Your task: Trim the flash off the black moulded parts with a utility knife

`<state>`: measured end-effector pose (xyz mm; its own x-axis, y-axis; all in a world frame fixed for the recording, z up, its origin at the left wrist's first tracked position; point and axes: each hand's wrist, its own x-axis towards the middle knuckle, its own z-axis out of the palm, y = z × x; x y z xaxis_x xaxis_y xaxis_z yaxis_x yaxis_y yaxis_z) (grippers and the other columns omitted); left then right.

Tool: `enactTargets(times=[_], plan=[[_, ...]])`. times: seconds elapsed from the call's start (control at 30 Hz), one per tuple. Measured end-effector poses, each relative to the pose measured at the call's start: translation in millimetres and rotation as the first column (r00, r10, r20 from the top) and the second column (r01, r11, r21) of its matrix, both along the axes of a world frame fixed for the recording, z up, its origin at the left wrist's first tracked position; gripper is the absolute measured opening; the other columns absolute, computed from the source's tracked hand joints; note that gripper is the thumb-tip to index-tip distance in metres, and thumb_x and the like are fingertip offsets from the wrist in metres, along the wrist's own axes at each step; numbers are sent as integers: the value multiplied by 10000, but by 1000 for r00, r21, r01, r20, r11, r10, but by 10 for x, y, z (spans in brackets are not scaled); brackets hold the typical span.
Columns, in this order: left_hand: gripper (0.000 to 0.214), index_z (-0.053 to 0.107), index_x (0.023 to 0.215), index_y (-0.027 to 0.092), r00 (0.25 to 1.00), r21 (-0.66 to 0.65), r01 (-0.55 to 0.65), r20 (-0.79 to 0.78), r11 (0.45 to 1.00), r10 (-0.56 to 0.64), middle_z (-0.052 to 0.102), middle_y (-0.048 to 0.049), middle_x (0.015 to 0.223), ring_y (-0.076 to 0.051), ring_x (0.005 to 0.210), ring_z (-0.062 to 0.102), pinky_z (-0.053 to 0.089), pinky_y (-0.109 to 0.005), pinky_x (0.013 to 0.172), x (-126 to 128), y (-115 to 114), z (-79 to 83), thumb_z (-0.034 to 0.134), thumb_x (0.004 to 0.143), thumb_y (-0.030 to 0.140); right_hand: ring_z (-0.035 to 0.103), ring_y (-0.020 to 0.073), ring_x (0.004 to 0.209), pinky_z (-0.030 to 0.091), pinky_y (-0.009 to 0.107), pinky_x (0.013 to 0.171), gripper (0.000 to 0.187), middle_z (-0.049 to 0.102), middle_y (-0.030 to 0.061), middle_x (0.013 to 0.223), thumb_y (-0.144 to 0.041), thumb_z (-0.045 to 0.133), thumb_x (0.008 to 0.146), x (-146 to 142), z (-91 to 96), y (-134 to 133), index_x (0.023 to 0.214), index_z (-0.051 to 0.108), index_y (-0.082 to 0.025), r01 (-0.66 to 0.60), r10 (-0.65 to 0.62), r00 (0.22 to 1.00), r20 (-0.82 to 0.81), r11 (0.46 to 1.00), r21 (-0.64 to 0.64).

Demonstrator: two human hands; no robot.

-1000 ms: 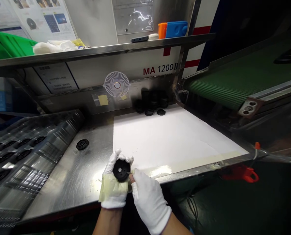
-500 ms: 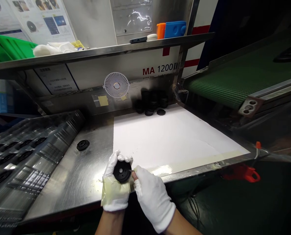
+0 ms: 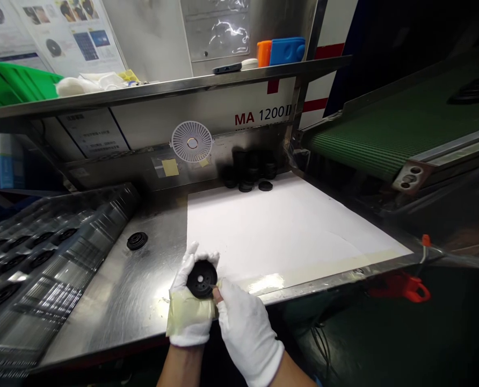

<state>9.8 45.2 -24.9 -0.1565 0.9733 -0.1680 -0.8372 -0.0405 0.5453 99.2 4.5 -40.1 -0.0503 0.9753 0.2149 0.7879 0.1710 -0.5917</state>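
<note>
My left hand [image 3: 190, 309], in a white glove with yellowish tape round the palm, is closed round a black round plastic part [image 3: 202, 279]. The part's face is turned up towards me and has a pale spot at its middle. At its lower right rim are the pinched fingers of my right hand [image 3: 243, 322], also white-gloved, with a bare thumb tip showing. A small thin thing seems to stick out of that pinch, too small to name. On the metal bench to the left lies another black round part [image 3: 137, 241].
Stacked clear plastic trays [image 3: 62, 263] with black round parts stand at left. A white sheet [image 3: 288, 231] covers the bench's right side, with dark parts [image 3: 253, 166] piled behind. A small fan [image 3: 191, 142] sits at the back; a green conveyor [image 3: 364, 134] runs at right.
My right hand has shifted slightly left and down along the rim of the black round part. The part has tilted a little in my left hand, which keeps hold of it.
</note>
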Motion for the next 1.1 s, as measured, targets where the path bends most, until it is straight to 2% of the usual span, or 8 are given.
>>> enactTargets(times=[0.1,0.17,0.37,0.57,0.7,0.8,0.93,1.1], plan=[[409,606,1151,114,981,-109,191,50,976,-186,645,-145,979,-267,918,615,529,-427,796,-98,-51,4,532,761,213,590,184,636,271,297,561,213,644,17,733,-243,354,910,63,19,34,839,553,-224,-30,30,1000,-2,1000,9],[384,626,1106,94,973,-118,227,74,967,-219,641,-121,861,-241,815,620,541,-398,737,-135,-72,7,526,755,213,587,181,650,280,295,573,210,647,14,753,-235,353,910,99,22,47,861,557,-228,-76,77,997,-22,997,15],[144,659,878,128,991,-83,92,104,992,-83,562,-7,693,-116,667,561,525,-294,747,-66,-10,-8,621,763,206,546,175,575,230,310,539,197,620,-2,687,-234,358,896,72,-44,7,816,538,-234,-43,41,998,40,998,44],[238,652,1002,196,994,31,-88,-56,996,90,606,-1,764,-136,797,607,478,-335,920,1,-33,-37,642,766,218,555,175,540,202,311,514,226,614,-6,627,-246,349,904,-49,-53,-85,767,530,-239,-25,13,994,109,993,113],[366,622,1123,156,995,-35,63,-79,997,-65,651,-123,1007,-270,985,606,494,-453,890,-75,-91,-2,583,766,223,571,180,552,211,316,515,225,632,-2,662,-249,353,902,-9,-32,-55,777,541,-238,-31,26,996,86,997,67],[374,634,1091,108,981,-84,195,28,977,-193,643,-133,877,-272,833,621,534,-482,756,-124,-101,13,539,751,232,599,188,619,260,307,551,237,651,17,713,-249,341,903,61,-50,-16,830,565,-231,-37,36,999,17,998,44],[182,665,910,123,987,-82,118,118,990,-108,563,-24,697,-136,666,561,540,-320,710,-81,-45,-3,592,760,195,591,182,608,271,303,553,231,651,11,709,-235,342,892,81,-88,-23,865,571,-236,-11,12,1000,-14,998,63],[143,664,901,141,998,-62,-24,51,998,27,576,-1,713,-112,701,580,535,-322,809,5,16,18,631,764,162,571,180,551,216,321,521,204,631,6,659,-216,363,857,-30,-90,-94,767,545,-235,-45,35,995,97,994,104]])
